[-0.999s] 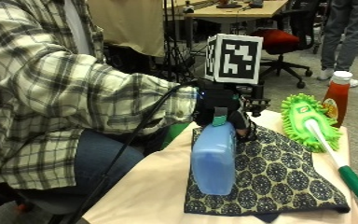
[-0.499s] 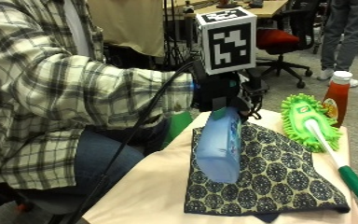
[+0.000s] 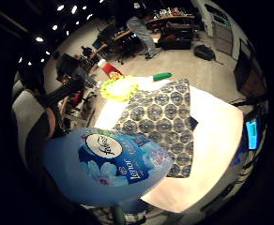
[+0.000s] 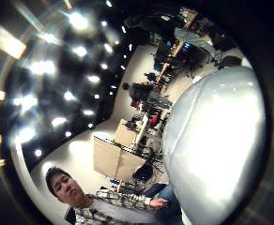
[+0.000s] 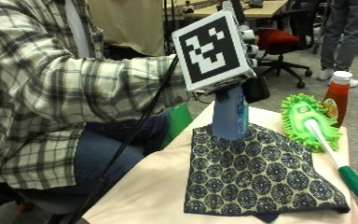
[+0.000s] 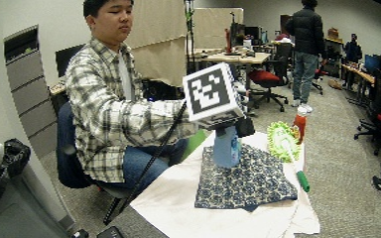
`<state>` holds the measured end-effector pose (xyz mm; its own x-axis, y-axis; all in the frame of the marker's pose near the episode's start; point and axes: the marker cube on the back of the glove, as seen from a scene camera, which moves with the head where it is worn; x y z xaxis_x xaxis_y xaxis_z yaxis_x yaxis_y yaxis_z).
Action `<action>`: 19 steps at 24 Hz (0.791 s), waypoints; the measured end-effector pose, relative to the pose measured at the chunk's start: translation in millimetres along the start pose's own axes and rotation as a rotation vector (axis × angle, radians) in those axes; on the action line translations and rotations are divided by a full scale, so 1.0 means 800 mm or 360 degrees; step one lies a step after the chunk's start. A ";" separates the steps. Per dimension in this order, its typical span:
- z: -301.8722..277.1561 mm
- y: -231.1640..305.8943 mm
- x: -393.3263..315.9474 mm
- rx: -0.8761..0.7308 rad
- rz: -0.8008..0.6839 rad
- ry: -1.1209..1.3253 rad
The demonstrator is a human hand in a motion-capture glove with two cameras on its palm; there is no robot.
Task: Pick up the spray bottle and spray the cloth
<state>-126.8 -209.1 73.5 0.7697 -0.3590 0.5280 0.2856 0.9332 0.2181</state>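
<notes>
Blue plastic spray bottle hangs upright above the dark patterned cloth on the worktop, gripped at its top by the gloved right hand.

1. Spray bottle was lying tilted on the cloth 1.0 s ago; now upright, lifted above the cloth's near end.
2. Gloved right hand has risen with it, gripping the bottle's top; it sits higher than 0.5 s ago.
3. Bottle base has swung from pointing along the cloth to pointing straight down.
</notes>
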 end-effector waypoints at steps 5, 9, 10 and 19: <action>0.027 -0.008 -0.017 0.0087 -0.0067 -0.0262; 0.062 -0.021 -0.021 0.0138 -0.0080 -0.0427; 0.072 -0.024 -0.019 0.0138 -0.0078 -0.0454; 0.171 -0.038 0.016 -0.0035 -0.0065 -0.0501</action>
<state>-204.1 -244.4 185.7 0.5439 -0.3804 0.7480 0.3275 0.9169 0.2281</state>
